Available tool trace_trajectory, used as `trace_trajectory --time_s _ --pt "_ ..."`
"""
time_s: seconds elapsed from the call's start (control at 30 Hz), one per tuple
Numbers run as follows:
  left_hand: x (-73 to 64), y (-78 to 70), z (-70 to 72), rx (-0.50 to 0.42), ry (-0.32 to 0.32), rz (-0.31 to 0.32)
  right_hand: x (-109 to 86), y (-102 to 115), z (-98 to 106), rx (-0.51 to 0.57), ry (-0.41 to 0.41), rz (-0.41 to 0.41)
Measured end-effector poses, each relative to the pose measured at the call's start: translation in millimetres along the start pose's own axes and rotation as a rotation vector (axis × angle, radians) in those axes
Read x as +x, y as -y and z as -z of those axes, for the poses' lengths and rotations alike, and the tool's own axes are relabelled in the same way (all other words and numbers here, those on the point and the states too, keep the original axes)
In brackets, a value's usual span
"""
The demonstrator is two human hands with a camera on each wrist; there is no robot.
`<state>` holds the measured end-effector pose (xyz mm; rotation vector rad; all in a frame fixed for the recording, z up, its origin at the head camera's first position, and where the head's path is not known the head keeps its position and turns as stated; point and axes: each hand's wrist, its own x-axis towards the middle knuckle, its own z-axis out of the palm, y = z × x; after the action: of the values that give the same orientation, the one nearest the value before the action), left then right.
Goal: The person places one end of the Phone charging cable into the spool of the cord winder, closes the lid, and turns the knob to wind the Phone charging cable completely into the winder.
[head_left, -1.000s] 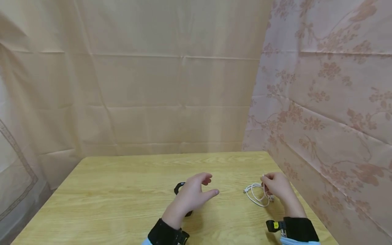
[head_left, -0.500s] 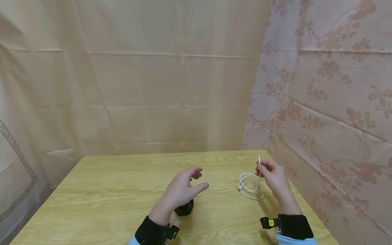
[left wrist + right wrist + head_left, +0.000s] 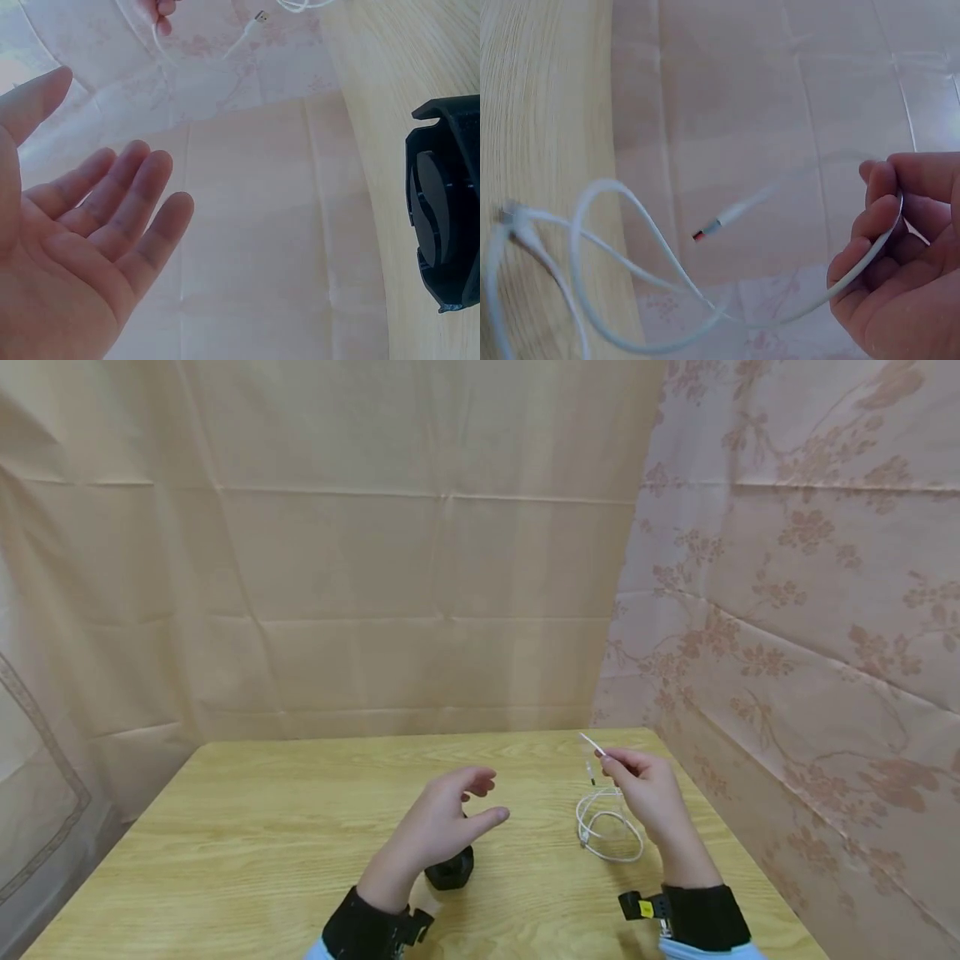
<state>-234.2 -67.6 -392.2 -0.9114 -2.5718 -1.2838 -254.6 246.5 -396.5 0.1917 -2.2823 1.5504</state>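
Observation:
My right hand [image 3: 648, 789] pinches a white USB cable [image 3: 795, 313] between thumb and fingers, above the right side of the table. A thin white length points up and left from the fingertips. The cable's USB plug [image 3: 709, 229] hangs free to the left of the hand in the right wrist view. Loose loops hang below the hand. My left hand [image 3: 442, 818] hovers with fingers spread and palm turned toward the right, holding nothing. Under its wrist a black angular object [image 3: 450, 870] stands on the table, partly hidden; the left wrist view shows its hollow side.
The wood-grain table [image 3: 300, 827] fills the lower view. A beige cloth [image 3: 337, 568] hangs behind its far edge, and a pink floral cloth [image 3: 810, 652] borders the right side. Black straps with small cameras circle both wrists.
My right hand has risen and moved left, drawing the cable with it, and the held length now tilts left. My left hand has shifted a little to the left, still spread.

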Motion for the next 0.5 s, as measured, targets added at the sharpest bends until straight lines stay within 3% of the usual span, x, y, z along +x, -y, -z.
trace_trajectory --time_s 0.2,0.4,0.5 --pt "1.6 -0.6 1.1 -0.023 -0.031 -0.036 -4.4 6.8 -10.0 -0.031 0.125 0.120" --pt "3.2 3.6 1.8 -0.017 -0.052 -0.052 -6.2 9.4 -25.4 -0.101 0.265 0.365" --pt "3.9 6.3 2.6 0.020 -0.073 -0.071 -5.8 10.8 -35.7 -0.114 0.317 0.428"
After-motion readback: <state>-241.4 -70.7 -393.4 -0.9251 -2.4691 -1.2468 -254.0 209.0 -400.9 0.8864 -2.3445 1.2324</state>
